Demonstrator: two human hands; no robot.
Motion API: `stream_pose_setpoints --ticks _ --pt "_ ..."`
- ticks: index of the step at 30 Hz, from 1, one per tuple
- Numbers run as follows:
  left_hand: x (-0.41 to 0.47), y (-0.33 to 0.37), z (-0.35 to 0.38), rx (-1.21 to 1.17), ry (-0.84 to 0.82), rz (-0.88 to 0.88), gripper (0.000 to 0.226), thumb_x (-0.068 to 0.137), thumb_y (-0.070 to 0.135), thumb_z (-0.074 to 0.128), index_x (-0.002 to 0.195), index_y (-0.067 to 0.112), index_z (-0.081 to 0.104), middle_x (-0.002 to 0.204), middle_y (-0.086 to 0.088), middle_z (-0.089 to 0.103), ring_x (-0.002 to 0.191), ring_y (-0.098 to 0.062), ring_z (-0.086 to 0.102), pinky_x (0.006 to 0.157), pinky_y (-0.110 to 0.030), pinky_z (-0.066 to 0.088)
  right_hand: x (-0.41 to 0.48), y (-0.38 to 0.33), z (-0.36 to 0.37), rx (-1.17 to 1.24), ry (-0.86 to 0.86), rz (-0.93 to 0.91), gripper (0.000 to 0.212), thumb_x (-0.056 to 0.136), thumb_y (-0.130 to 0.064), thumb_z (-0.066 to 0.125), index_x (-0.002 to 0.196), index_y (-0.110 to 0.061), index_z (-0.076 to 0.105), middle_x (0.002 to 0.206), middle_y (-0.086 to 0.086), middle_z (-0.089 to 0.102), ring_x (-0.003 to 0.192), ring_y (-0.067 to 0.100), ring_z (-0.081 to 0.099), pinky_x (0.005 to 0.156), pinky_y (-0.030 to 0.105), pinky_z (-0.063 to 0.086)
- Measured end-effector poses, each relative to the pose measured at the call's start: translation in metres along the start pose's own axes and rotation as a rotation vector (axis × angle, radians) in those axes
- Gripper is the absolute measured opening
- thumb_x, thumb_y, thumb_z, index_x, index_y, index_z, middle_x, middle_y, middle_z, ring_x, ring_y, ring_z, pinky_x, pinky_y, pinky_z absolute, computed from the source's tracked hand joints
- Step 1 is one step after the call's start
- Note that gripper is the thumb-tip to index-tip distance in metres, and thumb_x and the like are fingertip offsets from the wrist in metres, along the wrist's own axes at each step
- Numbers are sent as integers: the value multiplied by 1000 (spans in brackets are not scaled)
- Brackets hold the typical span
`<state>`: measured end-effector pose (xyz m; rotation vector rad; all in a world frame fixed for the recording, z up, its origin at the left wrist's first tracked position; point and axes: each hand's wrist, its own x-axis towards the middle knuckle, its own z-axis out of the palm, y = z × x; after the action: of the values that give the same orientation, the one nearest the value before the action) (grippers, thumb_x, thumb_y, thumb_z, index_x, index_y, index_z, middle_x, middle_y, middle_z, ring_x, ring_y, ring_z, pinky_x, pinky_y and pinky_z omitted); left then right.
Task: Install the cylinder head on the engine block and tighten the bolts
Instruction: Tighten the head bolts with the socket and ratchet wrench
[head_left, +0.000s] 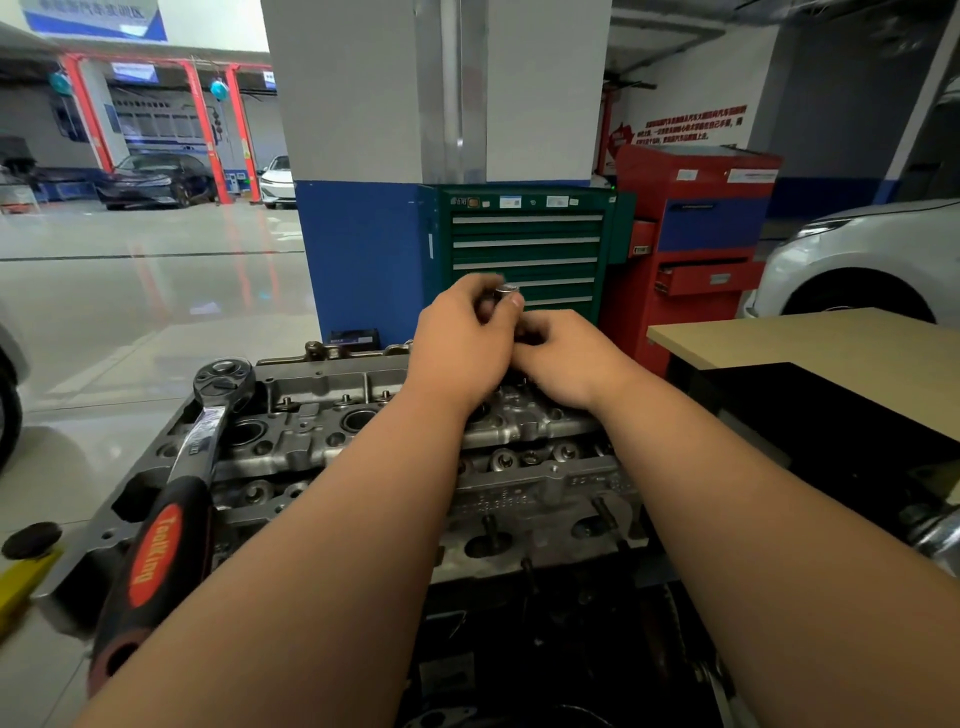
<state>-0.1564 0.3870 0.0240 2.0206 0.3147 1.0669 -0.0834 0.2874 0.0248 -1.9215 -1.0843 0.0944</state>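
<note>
The grey metal cylinder head (332, 431) sits on the engine block in front of me. Both hands hover over its far right part. My left hand (462, 348) pinches a small shiny metal piece (506, 291), a bolt head or socket top, between thumb and fingers. My right hand (566, 358) is curled just beside it, fingers bent around something dark that I cannot make out. A big ratchet wrench (171, 499) with a black and orange handle lies across the head's left end.
A green tool cabinet (524, 249) and a red one (696, 228) stand behind the engine by a blue and white pillar. A tan tabletop (831, 353) is to the right, a white car (862, 254) beyond it. A yellow block (21, 582) lies at the left.
</note>
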Motion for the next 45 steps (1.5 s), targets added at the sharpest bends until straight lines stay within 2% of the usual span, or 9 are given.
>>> stream_pose_setpoints --ticks 4,8,13,19,24,29,35,40,45 --pt "-2 3 4 -126 -35 -78 52 90 38 59 137 27 39 82 15 60 84 -3 59 69 -16 41 0 -1 2 -76 112 5 18 84 -14 61 67 -17 58 64 -1 59 60 13 51 56 26 38" --pt "2 2 6 20 42 -27 20 86 36 65 99 24 54 85 15 57 80 0 55 66 -14 38 -2 -6 1 -45 49 -10 21 88 -14 55 101 -21 69 90 -1 72 83 17 66 72 29 52" --pt "-1 4 4 -62 -10 -30 47 94 29 54 138 24 38 89 17 61 89 0 57 68 -13 38 -1 -1 0 -10 46 3 10 86 -8 59 88 -8 69 78 5 69 70 18 61 67 33 48" --pt "1 3 4 21 94 -15 18 84 38 68 90 25 58 76 15 57 75 0 56 64 -16 41 0 -4 3 -57 -25 -19 36 88 -16 57 122 -24 63 105 -7 69 96 9 63 85 24 49" --pt "-1 5 2 -111 0 -65 42 91 30 57 132 23 47 81 15 62 88 -3 60 75 -17 42 1 -1 1 -105 22 30 8 84 -14 62 83 -7 65 72 2 62 68 16 55 57 26 41" --pt "0 3 5 21 41 -38 18 81 38 70 88 30 55 82 15 59 74 2 55 64 -13 42 0 -6 4 -174 6 8 16 87 -16 55 95 -24 66 77 -7 64 77 15 62 63 28 46" --pt "-3 6 1 -112 -38 -53 54 89 30 62 139 29 41 88 13 63 91 -1 59 75 -13 41 1 -2 0 -63 50 31 10 86 -9 59 86 -8 69 76 4 68 71 17 60 62 29 44" --pt "-1 4 4 23 8 -43 19 82 36 70 91 23 58 85 10 61 80 -7 58 71 -22 46 0 -5 4 -111 46 9 21 86 -13 55 95 -28 67 79 -8 67 76 12 62 61 25 45" --pt "-4 6 0 -78 -40 -37 55 91 28 59 142 23 37 82 12 64 87 -3 60 73 -14 42 -1 -3 0 -44 13 15 13 88 -12 58 93 -14 70 86 3 72 86 21 67 71 28 51"
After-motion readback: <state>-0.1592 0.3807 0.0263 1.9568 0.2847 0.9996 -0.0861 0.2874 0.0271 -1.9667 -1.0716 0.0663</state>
